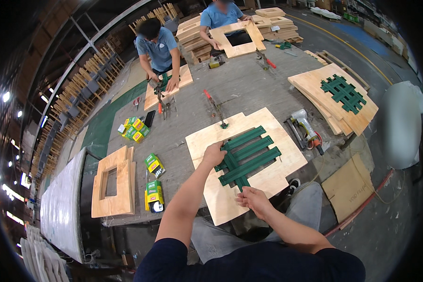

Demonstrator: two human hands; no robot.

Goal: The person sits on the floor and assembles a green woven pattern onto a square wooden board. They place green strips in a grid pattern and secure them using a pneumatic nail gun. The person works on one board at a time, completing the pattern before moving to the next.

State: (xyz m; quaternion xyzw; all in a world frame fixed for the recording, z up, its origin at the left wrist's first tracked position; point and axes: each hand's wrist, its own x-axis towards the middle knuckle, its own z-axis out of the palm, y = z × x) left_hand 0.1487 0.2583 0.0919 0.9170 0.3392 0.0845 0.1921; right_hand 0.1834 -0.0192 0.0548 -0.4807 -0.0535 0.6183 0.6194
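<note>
A light plywood frame with stepped corners lies in front of me, partly over the table edge. Green webbing straps span its middle opening: three run side by side and another crosses them near their left ends. My left hand grips the webbing at the left side, its fingertips partly hidden. Near the frame's front edge, my right hand pinches the near end of the crossing strap. Red-handled pliers lie just past the far edge of the frame. Right of it rests a pneumatic staple gun.
Yellow-green boxes and a stack of wooden frames are at left. At right, a panel with woven green webbing tops another stack. Across the grey table, two people in blue shirts handle frames. An air hose hangs near my leg.
</note>
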